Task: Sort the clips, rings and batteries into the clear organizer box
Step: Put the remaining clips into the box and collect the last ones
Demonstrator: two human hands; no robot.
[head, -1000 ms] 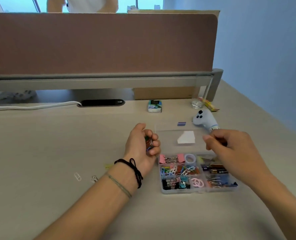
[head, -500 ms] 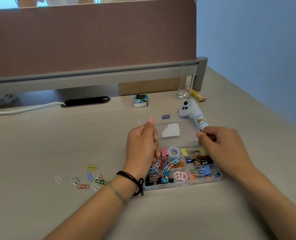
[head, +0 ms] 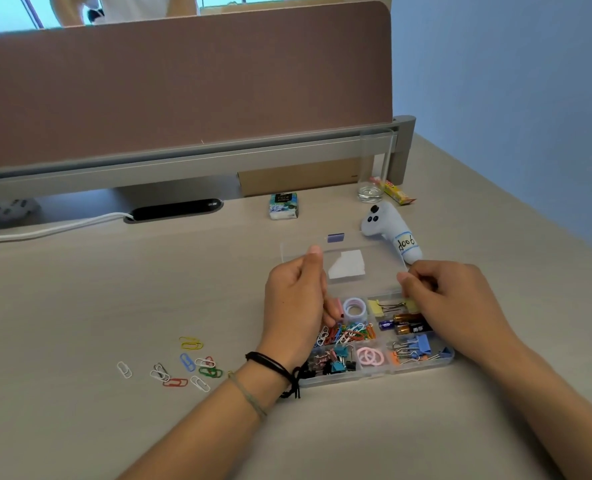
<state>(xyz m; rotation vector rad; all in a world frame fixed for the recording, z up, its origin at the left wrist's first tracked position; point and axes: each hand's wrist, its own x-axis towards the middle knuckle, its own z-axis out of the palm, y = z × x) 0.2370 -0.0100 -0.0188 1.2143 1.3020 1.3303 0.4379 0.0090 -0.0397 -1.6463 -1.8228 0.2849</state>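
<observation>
The clear organizer box (head: 426,368) lies on the desk with its clear lid (head: 374,252) swung up and back. My left hand (head: 296,303) pinches the lid's left edge, and my right hand (head: 454,303) pinches its right edge. The compartments hold coloured paper clips (head: 348,334), batteries (head: 405,325), pink rings (head: 369,356), a tape ring (head: 354,306) and binder clips (head: 414,348). Several loose paper clips (head: 183,367) lie on the desk, left of the box.
Behind the box lie a pale blue plush toy (head: 391,232), an empty glass (head: 370,192), a snack packet (head: 396,192) and a tissue pack (head: 283,206). A white cable (head: 45,231) runs to a black slot (head: 173,209) under the brown divider. Behind the divider stands a person.
My left hand has gone from holding a small clip beside the box to gripping the lid's left edge. The view has shifted, and the loose paper clips now show.
</observation>
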